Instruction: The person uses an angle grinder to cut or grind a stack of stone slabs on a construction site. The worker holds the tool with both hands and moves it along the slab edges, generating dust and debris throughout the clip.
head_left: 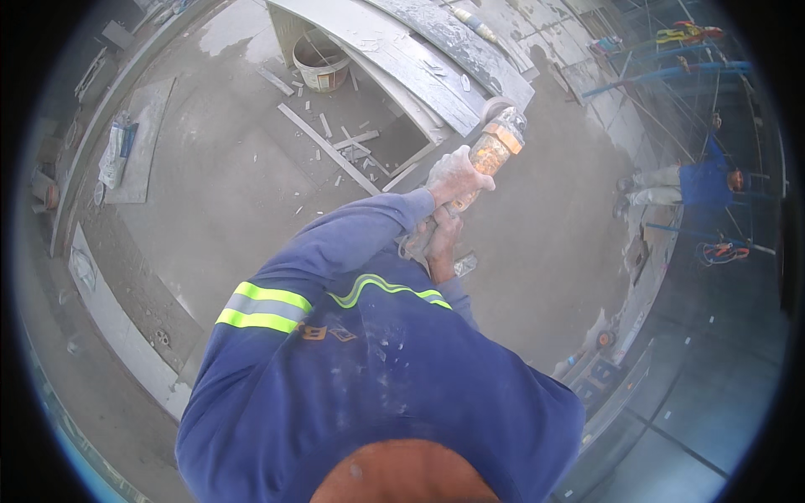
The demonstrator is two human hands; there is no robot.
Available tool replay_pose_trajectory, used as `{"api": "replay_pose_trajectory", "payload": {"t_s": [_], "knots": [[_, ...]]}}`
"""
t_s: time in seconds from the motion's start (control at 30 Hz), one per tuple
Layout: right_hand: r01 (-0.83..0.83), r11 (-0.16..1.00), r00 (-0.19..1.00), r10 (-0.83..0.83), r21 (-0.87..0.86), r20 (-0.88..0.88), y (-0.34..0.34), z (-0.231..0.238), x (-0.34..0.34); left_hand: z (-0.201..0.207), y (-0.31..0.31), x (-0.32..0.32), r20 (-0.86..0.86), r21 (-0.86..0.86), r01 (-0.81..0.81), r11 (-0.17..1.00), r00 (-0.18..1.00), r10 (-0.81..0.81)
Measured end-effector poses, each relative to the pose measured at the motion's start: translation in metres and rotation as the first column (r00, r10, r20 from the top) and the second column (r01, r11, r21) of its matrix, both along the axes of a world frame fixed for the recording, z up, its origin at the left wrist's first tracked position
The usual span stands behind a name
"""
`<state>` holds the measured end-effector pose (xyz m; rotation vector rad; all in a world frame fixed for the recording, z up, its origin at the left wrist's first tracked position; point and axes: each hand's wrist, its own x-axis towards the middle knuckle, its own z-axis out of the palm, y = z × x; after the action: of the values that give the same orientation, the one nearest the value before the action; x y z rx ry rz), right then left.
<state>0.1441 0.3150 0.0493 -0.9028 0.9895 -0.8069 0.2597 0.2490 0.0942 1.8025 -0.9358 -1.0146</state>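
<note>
My dusty left hand [457,174] is wrapped around the body of an orange angle grinder [493,152]. Closer to my chest, my right hand [442,239] closes on the grinder's rear end, its fingers partly hidden. The tool points away and to the right. Its round disc [496,107] is at the right end of a grey slab [453,111], and I cannot tell whether they touch. That slab lies dusty on top of a stand, with another long slab [457,42] behind it.
A white bucket [325,77] stands under the slabs among strips and offcuts [329,149]. Another person [708,183] in blue is at the right, near scaffold poles [671,77]. A bag [117,155] lies on a board at the left.
</note>
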Motion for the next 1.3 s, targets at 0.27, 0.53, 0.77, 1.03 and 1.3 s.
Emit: {"api": "replay_pose_trajectory", "payload": {"t_s": [0.27,0.53,0.77,1.03,1.3], "knots": [[0.119,0.987,0.987,-0.105,0.109,-0.123,-0.017,0.038,0.037,-0.022,-0.041,0.027,-0.041,-0.041,0.119,0.992,0.992,-0.12],[0.499,0.843,0.85,-0.43,0.203,-0.305,-0.015,0.031,0.107,-0.038,-0.06,0.061,-0.345,0.078,0.437,0.896,0.855,-0.386],[0.715,0.66,0.695,-0.636,0.229,-0.336,-0.019,0.031,0.176,-0.038,-0.08,0.099,-0.44,0.076,0.699,0.711,0.664,-0.605],[0.769,0.607,0.631,-0.675,0.198,-0.381,-0.043,0.046,0.203,-0.042,-0.107,0.113,-0.572,0.07,0.787,0.613,0.535,-0.622],[0.794,0.581,0.595,-0.686,0.177,-0.418,-0.07,0.04,0.226,-0.042,-0.133,0.131,-0.676,0.109,0.805,0.583,0.49,-0.55]]}}
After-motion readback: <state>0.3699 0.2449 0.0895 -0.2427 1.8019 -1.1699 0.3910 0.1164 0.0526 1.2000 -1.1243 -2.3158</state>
